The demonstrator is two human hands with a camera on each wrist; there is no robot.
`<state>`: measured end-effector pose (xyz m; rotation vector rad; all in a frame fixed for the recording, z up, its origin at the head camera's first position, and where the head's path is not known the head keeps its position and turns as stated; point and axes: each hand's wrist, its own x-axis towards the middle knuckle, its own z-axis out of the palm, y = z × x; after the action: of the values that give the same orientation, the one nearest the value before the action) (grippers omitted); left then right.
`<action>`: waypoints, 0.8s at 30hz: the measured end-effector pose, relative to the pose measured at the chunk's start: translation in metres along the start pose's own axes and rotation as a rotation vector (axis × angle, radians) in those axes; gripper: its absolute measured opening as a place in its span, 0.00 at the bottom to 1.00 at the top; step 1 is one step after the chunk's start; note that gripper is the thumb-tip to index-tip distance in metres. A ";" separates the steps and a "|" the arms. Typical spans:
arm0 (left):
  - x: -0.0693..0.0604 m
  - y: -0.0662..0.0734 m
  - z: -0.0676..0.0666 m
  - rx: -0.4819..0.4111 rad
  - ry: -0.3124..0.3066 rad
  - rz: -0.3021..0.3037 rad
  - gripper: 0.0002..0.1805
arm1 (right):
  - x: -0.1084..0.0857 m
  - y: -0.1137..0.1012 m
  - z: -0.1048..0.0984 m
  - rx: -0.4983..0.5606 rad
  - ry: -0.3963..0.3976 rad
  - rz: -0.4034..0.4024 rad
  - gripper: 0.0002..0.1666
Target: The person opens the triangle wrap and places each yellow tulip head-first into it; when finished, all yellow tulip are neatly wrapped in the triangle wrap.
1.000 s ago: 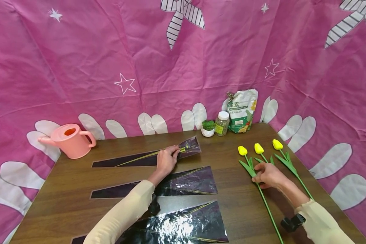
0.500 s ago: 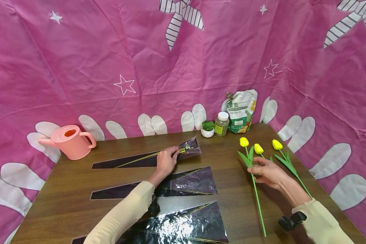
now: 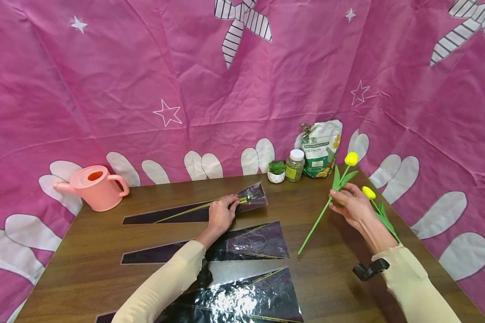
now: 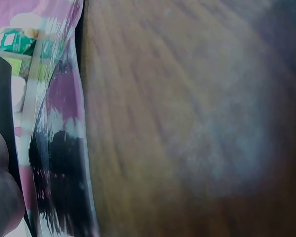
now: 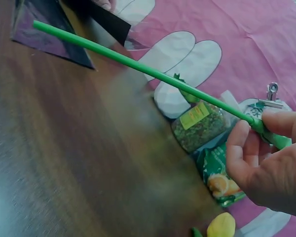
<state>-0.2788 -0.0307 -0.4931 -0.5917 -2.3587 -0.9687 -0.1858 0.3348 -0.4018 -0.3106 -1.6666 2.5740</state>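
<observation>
Head view: a person's right hand (image 3: 352, 207) is holding a yellow tulip (image 3: 322, 213) at a tilt above the wooden table (image 3: 77, 269), its flower toward the far edge and its bare stem slanting down to the left, while the left hand (image 3: 222, 213) is pinching a dark plastic bag (image 3: 186, 216) near its wide end. In the right wrist view, thumb and fingers are pressing together on the green stem, right by the base of the leaves. Another tulip (image 3: 368, 193) is lying just beyond the right hand, and a second bag (image 3: 254, 242) and a third bag (image 3: 275, 294) are lying nearer the person. The held tulip is looking light and fairly stiff along its stem, probably artificial, with leaves and petals likely softer and easier to bend; the stem below the leaves is offering the surest hold, sparing the flower. The bag, thin and glossy, is probably slippery and quick to crease, so a pinch at the wide end is seeming the better hold. In the left wrist view its film is bulging off the table, but how many layers the left fingers are gripping cannot be told.
</observation>
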 end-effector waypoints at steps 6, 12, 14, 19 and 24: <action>0.000 0.000 0.001 0.000 -0.009 -0.011 0.05 | 0.012 -0.002 0.008 0.065 0.105 -0.040 0.19; 0.000 0.000 0.001 -0.003 -0.019 -0.022 0.05 | 0.025 -0.004 0.018 0.145 0.201 -0.085 0.19; 0.000 0.000 0.001 -0.003 -0.011 -0.014 0.05 | 0.029 -0.005 0.023 0.200 0.228 -0.096 0.19; 0.000 0.000 0.002 -0.003 0.006 0.005 0.05 | 0.039 -0.005 0.035 0.303 0.317 -0.122 0.20; -0.001 0.000 0.002 0.006 0.013 0.004 0.05 | 0.050 0.005 0.047 0.306 0.374 -0.165 0.19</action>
<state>-0.2783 -0.0292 -0.4954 -0.5859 -2.3471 -0.9609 -0.2436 0.2990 -0.3946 -0.5653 -1.1097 2.4118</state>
